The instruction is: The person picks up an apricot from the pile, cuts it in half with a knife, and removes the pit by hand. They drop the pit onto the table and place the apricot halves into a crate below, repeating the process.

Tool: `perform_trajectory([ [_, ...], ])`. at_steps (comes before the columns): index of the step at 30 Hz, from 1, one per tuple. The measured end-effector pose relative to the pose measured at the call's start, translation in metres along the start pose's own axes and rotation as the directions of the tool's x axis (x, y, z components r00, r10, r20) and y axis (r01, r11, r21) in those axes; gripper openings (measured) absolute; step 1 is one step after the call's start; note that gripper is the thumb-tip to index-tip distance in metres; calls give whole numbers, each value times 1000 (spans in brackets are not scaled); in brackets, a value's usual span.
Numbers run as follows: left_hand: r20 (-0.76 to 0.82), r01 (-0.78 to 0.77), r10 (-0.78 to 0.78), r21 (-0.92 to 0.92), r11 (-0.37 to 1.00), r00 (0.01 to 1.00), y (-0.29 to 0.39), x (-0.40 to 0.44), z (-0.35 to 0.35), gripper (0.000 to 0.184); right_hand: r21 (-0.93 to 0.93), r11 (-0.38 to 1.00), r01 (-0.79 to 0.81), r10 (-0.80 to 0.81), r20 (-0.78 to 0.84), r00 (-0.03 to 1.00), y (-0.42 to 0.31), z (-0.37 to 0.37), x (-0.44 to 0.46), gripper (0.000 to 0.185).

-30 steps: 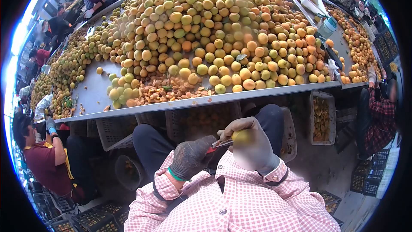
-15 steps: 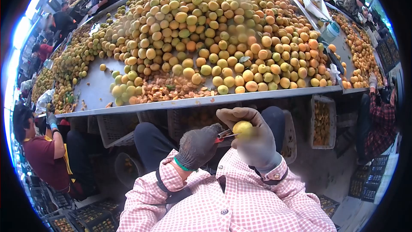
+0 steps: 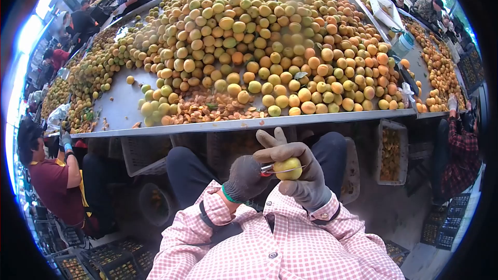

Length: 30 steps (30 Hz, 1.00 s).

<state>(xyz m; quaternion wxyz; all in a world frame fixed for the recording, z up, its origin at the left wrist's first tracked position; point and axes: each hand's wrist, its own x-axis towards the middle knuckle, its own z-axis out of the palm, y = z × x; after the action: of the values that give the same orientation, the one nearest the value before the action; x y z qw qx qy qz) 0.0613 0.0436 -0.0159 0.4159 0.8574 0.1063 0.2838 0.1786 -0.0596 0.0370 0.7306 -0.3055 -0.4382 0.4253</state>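
In my left hand [image 3: 246,179], in a dark knit glove with a green cuff, is a small red-handled knife [image 3: 266,170]. Its thin metal blade lies across a yellow-green apricot [image 3: 288,170]; how deep it sits in the fruit I cannot tell. That apricot is gripped by my right hand [image 3: 306,173], in a grey-brown glove, with some fingers raised above it. Both hands are in front of my checked shirt, below the near edge of the metal table [image 3: 228,126]. A large heap of apricots [image 3: 280,46] covers much of the table.
Brown-orange pieces [image 3: 215,108] lie near the table's front edge. Under the table stand crates, including a white crate of fruit [image 3: 391,153] to the right. A person in a maroon shirt [image 3: 54,186] sits at left, another in plaid [image 3: 459,148] at right.
My right hand has turned and come down slightly with the apricot, and its fingers have spread. The knife blade now crosses the fruit's near face.
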Motion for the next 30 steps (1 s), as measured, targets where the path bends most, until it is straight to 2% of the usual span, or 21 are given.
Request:
perform_trajectory([
  [1, 0, -1, 1, 2, 1000, 1000, -2, -1, 2, 35, 1, 1000, 2, -2, 1, 1000, 5, -2, 0, 51],
  [3, 56, 121, -121, -6, 993, 991, -4, 1, 6, 35, -267, 950, 165, -188, -65, 980, 15, -4, 2, 51],
  [4, 63, 113, -112, -2, 994, 992, -4, 2, 6, 37, -133, 986, 102, -131, -226, 965, 15, 2, 0, 51],
  [5, 65, 104, -104, -9, 994, 992, -4, 1, 9, 37, -143, 984, 105, -136, -228, 964, 14, -1, 0, 51],
  [7, 33, 430, -440, -288, 856, 897, -3, -8, 14, 42, 89, 995, -49, 88, -518, 851, 12, -8, -1, 54],
  [8, 31, 446, -462, -329, 832, 886, 2, -7, 9, 44, 202, 976, -78, 166, -468, 868, 7, -18, -2, 55],
  [9, 40, 445, -459, -331, 832, 888, 4, -7, 6, 44, 198, 977, -75, 163, -476, 864, 1, -27, -5, 55],
  [11, -60, 340, -396, -409, 847, 916, 6, -10, 0, 12, 399, 870, -289, 406, -248, 879, -10, -37, -10, 57],
  [13, -35, 373, -437, -463, 804, 899, 5, -13, -1, 12, 368, 873, -320, 439, -309, 844, -13, -34, -14, 52],
  [14, 8, 430, -464, -392, 813, 886, 14, -9, -4, 13, 140, 909, -393, 416, -349, 840, -11, -37, -18, 51],
  [15, 50, 479, -490, -317, 819, 870, 18, -6, -5, 13, -97, 889, -448, 382, -383, 841, -10, -40, -20, 49],
  [16, 52, 477, -488, -318, 819, 871, 15, -8, -2, 13, -88, 887, -453, 377, -427, 822, -9, -40, -20, 53],
  [17, 68, 438, -437, -274, 856, 897, 12, -11, 1, 19, -88, 887, -453, 377, -429, 821, -4, -41, -22, 53],
  [19, 88, 395, -385, -228, 890, 919, 10, -15, 3, 24, -60, 940, -336, 284, -407, 868, 7, -43, -24, 56],
  [21, 128, 374, -368, -32, 927, 921, 19, -11, -1, 23, -20, 930, -368, 335, -370, 867, 4, -37, -22, 59],
  [23, 148, 365, -356, -38, 930, 923, 24, -12, -4, 24, 66, 974, -214, 224, -346, 911, 7, -31, -24, 55],
  [24, 166, 351, -339, -46, 935, 926, 25, -11, -4, 26, 247, 939, -241, 314, -324, 892, -1, -23, -22, 49],
  [29, 161, 279, -278, 11, 960, 947, 26, -14, -4, 30, 284, 944, -166, 272, -386, 882, 3, -13, -21, 43],
  [30, 158, 259, -261, 32, 965, 952, 26, -14, -4, 30, 264, 960, -90, 186, -365, 912, 9, -14, -22, 45],
])
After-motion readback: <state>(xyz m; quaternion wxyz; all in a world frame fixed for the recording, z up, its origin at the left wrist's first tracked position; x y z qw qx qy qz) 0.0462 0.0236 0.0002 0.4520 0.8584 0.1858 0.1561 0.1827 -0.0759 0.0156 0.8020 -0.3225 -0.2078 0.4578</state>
